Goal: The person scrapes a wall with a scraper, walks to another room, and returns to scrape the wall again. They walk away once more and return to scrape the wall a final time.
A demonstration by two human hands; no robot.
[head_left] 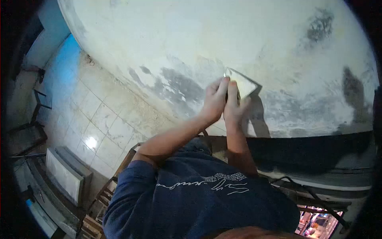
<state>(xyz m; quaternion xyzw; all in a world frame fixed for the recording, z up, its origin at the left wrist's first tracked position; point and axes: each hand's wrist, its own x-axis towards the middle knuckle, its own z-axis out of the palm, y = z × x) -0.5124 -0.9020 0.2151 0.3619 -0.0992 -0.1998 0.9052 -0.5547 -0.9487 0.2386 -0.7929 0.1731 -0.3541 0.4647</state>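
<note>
Both of my hands are raised against a patchy white and grey plastered surface (pixel 199 44). My left hand (pixel 215 100) and my right hand (pixel 234 108) are pressed together around the dark handle of a wide putty knife (pixel 243 83). Its pale flat blade lies against the plaster and points up and right, casting a dark shadow beside it. My fingers hide most of the handle. My blue sleeves and shirt (pixel 199 199) fill the bottom of the view.
Pale square tiles (pixel 99 119) run along the left. Below them stand a wooden ladder or frame (pixel 113 181) and a white panel (pixel 63 175). A dark band (pixel 318 153) borders the plaster at the lower right, with a cable and metal bars (pixel 314 195) beneath.
</note>
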